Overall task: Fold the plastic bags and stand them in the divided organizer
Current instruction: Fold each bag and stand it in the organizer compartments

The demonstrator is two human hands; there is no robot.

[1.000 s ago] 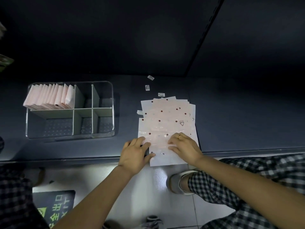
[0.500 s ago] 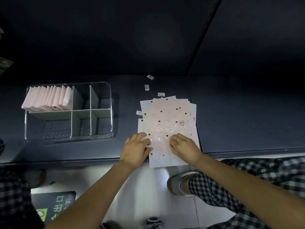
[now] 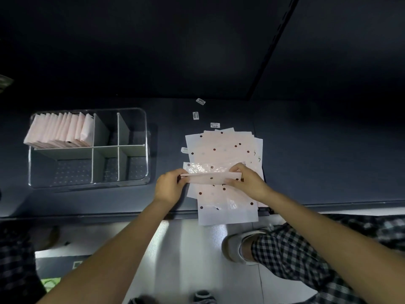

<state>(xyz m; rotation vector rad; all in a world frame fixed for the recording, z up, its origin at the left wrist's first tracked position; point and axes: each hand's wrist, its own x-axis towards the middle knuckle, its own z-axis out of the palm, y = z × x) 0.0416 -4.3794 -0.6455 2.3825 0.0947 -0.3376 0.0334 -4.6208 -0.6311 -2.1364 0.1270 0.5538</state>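
Note:
A pile of flat pale-pink plastic bags (image 3: pixel 221 148) with dark dots lies on the dark table, its near end hanging over the table's front edge. The top bag (image 3: pixel 211 177) is lifted at its near edge into a narrow fold. My left hand (image 3: pixel 169 187) pinches the fold's left end and my right hand (image 3: pixel 247 182) pinches its right end. A clear divided organizer (image 3: pixel 144 132) stands at the left. Several folded pink bags (image 3: pixel 59 130) stand upright in its far-left compartment; the other compartments hold nothing.
Three small white stickers (image 3: pixel 195 115) lie on the table beyond the pile, and another (image 3: pixel 184 150) pokes out at its left. The table's front edge (image 3: pixel 109 212) runs below my hands. Beneath it are a light floor and my checked trouser leg with a shoe (image 3: pixel 234 249).
Both hands were pressing flat on the top bag. They have now taken its near edge and raised it into a fold across the pile.

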